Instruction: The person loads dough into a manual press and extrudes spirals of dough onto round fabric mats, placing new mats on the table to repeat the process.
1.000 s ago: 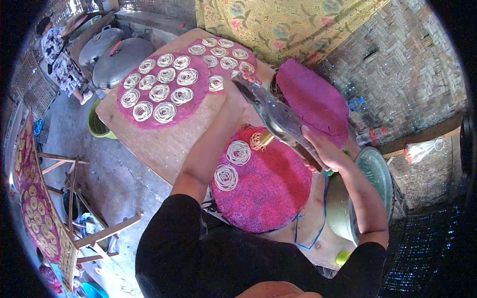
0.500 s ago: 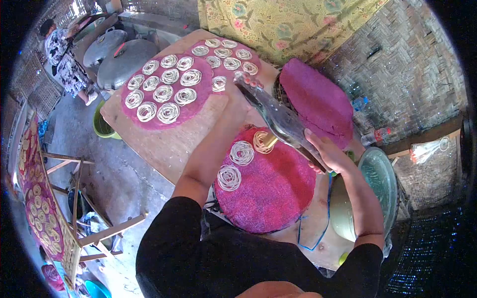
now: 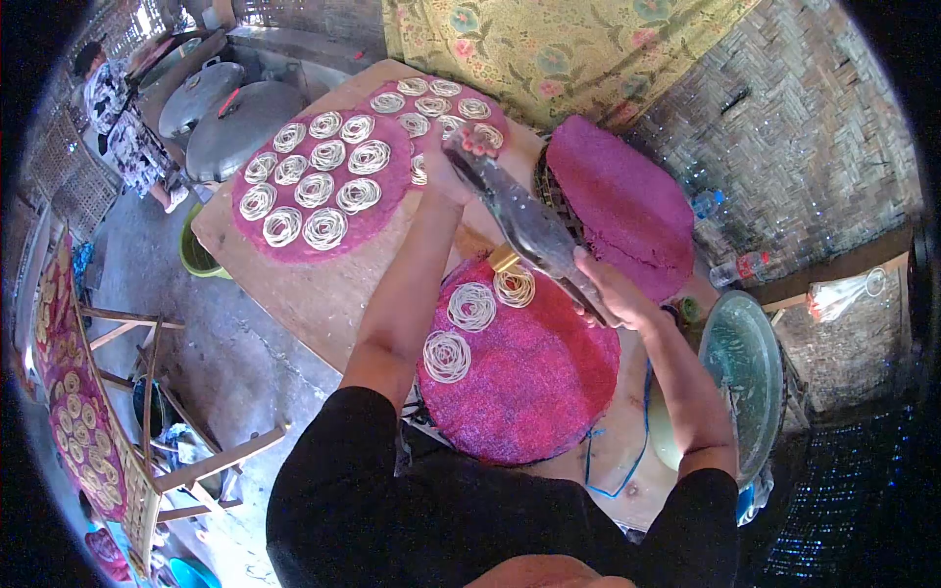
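My left hand (image 3: 461, 162) is closed round the upper end of a long dark press (image 3: 529, 227). Round its lower end my right hand (image 3: 618, 291) is closed too. The press is held aslant above a round pink mat (image 3: 524, 377). A brass-coloured cylinder (image 3: 503, 259) sticks out from its underside, just above a yellowish noodle coil (image 3: 515, 288) at the mat's upper edge. Two paler coils, an upper one (image 3: 471, 308) and a lower one (image 3: 447, 356), lie at the mat's left side.
Pink mats (image 3: 377, 218) with several coils lie on the wooden table (image 3: 284, 284). A folded pink mat (image 3: 622, 211) and a large basin (image 3: 742, 377) stand at the right. At the back left a person (image 3: 123, 127) stands by big lidded pans (image 3: 245, 127). A wooden rack (image 3: 221, 459) is at the left.
Both hands and the press have shifted up and left. The cylinder has moved off the third coil towards the mat's edge, and that coil shows more fully.
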A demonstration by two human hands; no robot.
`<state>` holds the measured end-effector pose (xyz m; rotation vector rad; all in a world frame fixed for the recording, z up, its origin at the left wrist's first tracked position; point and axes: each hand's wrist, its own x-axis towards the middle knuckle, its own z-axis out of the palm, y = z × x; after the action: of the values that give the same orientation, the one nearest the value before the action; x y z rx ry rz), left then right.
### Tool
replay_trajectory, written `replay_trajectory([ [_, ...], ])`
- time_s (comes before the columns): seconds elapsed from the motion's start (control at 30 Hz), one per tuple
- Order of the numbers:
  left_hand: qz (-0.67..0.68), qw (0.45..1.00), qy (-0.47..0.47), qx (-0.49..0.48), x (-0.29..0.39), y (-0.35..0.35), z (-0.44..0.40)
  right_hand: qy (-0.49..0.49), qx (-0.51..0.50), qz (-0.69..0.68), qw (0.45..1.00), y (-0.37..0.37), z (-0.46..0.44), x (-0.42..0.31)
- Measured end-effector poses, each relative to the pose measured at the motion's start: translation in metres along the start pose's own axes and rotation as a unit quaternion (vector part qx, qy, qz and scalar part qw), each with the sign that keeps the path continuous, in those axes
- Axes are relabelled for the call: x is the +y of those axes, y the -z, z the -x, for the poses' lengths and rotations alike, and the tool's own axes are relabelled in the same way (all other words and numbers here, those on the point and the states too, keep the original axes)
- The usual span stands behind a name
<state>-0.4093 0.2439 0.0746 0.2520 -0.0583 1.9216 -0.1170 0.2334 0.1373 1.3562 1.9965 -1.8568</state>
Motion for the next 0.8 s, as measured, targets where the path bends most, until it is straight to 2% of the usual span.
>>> replay_trajectory([
  [0.03,0.034,0.999,0.022,-0.015,-0.005,-0.014,-0.001,0.004,-0.047,-0.066,0.997,0.005,0.007,0.001],
  [0.1,-0.008,1.000,0.024,0.014,-0.023,-0.017,-0.006,-0.023,-0.049,-0.093,0.994,0.017,0.028,-0.005],
  [0.17,0.066,0.992,0.052,-0.091,-0.048,-0.016,-0.009,-0.060,0.003,-0.035,0.998,0.033,0.043,-0.003],
  [0.2,0.073,0.996,0.051,0.021,-0.061,-0.021,-0.001,-0.057,0.018,-0.009,0.998,0.039,0.045,0.003],
  [0.23,0.076,0.996,0.054,0.018,-0.076,-0.015,0.001,-0.057,0.022,-0.008,0.998,0.040,0.048,0.006],
  [0.3,0.079,0.996,0.037,0.034,-0.106,0.019,-0.003,-0.135,0.075,0.035,0.987,0.042,0.055,0.011],
  [0.33,0.095,0.992,0.041,0.073,-0.117,0.033,-0.005,-0.148,0.085,0.048,0.984,0.046,0.054,0.016],
  [0.37,0.097,0.992,0.044,0.071,-0.120,0.040,-0.007,-0.148,0.088,0.048,0.984,0.048,0.051,0.019],
  [0.43,0.167,0.984,0.064,-0.001,-0.119,0.045,-0.013,-0.144,0.128,0.133,0.972,0.050,0.045,0.019],
  [0.47,0.115,0.991,0.051,0.033,-0.115,0.041,-0.021,-0.144,0.130,0.133,0.972,0.049,0.043,0.018],
  [0.6,0.046,0.996,0.068,0.032,-0.094,0.015,-0.023,-0.104,0.136,0.118,0.978,0.037,0.047,0.011],
  [0.73,0.053,0.996,0.070,0.022,-0.101,0.005,-0.013,-0.119,0.134,0.113,0.977,0.036,0.071,0.001],
  [0.8,0.120,0.987,0.098,0.045,-0.110,0.004,-0.013,-0.114,0.157,0.123,0.973,0.042,0.072,0.007],
])
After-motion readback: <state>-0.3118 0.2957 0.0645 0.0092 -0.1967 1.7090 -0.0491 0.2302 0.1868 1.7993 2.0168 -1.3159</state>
